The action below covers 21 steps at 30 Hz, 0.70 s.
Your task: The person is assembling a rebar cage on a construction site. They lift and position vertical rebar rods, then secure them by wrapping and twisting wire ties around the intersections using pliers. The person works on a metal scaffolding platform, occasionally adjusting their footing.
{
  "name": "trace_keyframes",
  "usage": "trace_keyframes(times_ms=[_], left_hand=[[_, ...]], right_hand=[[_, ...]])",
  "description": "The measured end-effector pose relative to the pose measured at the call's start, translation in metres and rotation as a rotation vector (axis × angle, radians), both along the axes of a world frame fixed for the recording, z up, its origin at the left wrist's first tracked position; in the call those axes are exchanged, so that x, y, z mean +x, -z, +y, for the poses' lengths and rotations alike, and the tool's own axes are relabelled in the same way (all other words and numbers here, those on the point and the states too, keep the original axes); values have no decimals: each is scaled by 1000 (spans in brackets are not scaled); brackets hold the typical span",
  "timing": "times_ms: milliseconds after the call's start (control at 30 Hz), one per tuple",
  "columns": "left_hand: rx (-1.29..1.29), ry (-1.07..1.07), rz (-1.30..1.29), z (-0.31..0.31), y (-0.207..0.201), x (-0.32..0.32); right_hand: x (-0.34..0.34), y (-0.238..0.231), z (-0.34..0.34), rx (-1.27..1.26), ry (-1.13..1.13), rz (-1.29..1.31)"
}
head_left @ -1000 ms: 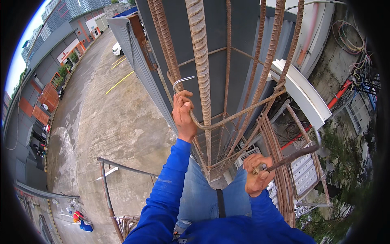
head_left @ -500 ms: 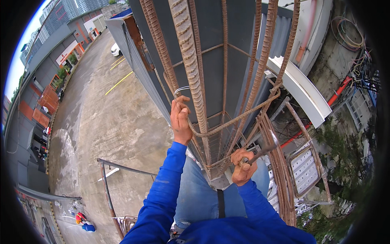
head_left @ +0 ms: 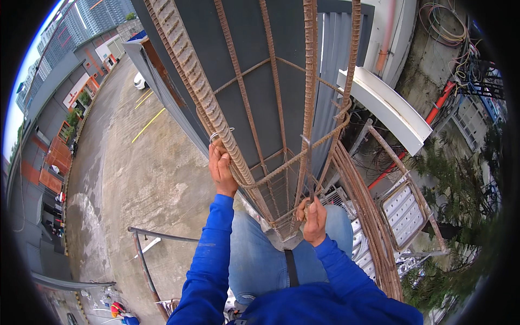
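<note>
A cage of ribbed, rusty rebar [head_left: 187, 70] rises before me, with bent stirrups [head_left: 292, 161] around its upright bars. My left hand [head_left: 221, 171] is closed at the left side of the thick nearest bar, its fingers on a thin loop of tie wire [head_left: 214, 137]. Part of the wire goes behind the bar, and the fingertips are partly hidden. Low at the cage's right side, my right hand [head_left: 313, 221] grips a metal hand tool [head_left: 309, 172]. Its slim shaft points upward past the stirrup; the exact kind is unclear.
Bundled rebar [head_left: 368, 222] leans at my right, beside a metal frame [head_left: 406, 184] and perforated planks [head_left: 405, 219]. A white curved channel [head_left: 387, 111] juts out behind. Far below left lies a concrete yard [head_left: 146, 179], with a railing [head_left: 143, 254] nearer and a crouching person [head_left: 122, 313].
My left hand has moved down and left, bringing the wire against the thick bar. My right hand has turned the tool from pointing right to upright. The whole view has shifted.
</note>
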State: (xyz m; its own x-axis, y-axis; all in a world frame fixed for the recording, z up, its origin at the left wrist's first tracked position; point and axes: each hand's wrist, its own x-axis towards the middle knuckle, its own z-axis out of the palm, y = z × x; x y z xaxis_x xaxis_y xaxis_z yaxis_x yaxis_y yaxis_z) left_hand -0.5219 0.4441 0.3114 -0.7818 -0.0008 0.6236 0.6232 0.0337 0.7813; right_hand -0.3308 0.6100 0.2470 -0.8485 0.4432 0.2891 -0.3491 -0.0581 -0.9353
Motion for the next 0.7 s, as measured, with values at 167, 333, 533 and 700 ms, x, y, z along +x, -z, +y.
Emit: trace_keyframes(times_ms=[167,333,533,700], left_hand=[[-18,-54,70,0,-3,0],[16,-45,34,13,-5,4],[77,-21,42,6,-5,6],[151,3,0,9,1,1]], right_hand=[[-12,-114,14,59,230,465],[14,28,56,267,-11,-318],[46,31,40,114,65,-110],[74,57,20,84,-42,-403]])
